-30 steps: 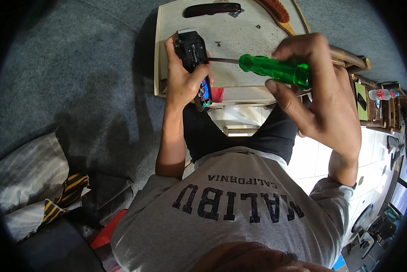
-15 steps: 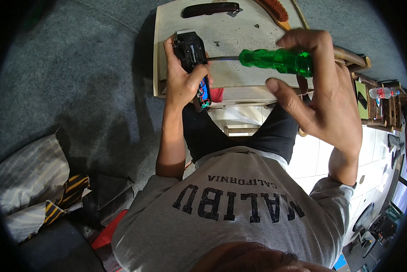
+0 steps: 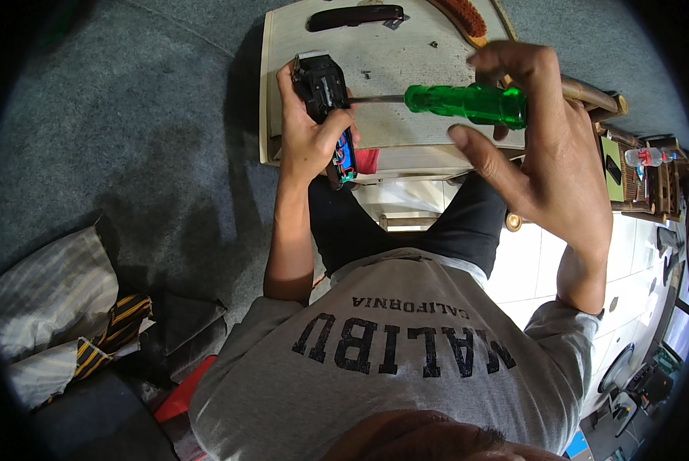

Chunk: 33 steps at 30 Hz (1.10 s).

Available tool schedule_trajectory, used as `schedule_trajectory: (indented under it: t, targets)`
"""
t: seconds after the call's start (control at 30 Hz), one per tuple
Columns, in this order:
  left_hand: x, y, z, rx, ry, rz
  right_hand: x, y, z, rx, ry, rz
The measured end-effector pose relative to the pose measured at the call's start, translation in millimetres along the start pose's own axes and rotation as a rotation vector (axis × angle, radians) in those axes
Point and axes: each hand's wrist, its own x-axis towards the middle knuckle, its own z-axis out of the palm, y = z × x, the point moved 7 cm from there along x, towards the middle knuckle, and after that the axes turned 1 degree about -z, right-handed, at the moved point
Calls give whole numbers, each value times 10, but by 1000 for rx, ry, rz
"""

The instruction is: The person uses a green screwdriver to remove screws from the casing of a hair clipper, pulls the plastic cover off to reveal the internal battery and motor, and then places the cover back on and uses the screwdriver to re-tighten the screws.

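Note:
My left hand holds an opened black hair clipper upright over the near left of a small pale table. Its blade end points away from me, and blue parts with coloured wires show in the lower body. A screwdriver with a clear green handle lies level, its shaft reaching the clipper's right side; the tip is hidden. My right hand bears on the handle's butt end, with thumb and forefinger spread off the handle. Its other fingers are mostly hidden.
On the pale table are a dark curved cover, a brush with brown bristles, and small dark bits. To the right, a bamboo rack carries a plastic bottle. Striped cloth lies at left.
My right thumb and fingers have shifted slightly around the handle and spread a little wider. The clipper, my left hand and the screwdriver have hardly moved.

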Motion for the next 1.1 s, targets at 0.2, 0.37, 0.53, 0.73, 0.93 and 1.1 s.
schedule_trajectory:
  t: [0.2,0.37,0.53,0.73,0.93,1.1]
  targets:
    - [1,10,3,-10,-7,-4,-9,-7,-24,-76,-44,7]
    - [-2,10,7,-11,-8,9,-46,85,1,-84,-207,122]
    - [13,6,2,-1,-4,1,-18,-20,-7,-65,-33,-77]
    - [8,-12,-11,-5,-9,-5,-44,40,24,-56,-136,34]
    - [-11,2,-6,-12,-8,-13,-13,7,11,29,-103,78]
    - [4,9,10,-17,-8,-14,-52,69,17,-121,-44,-39]
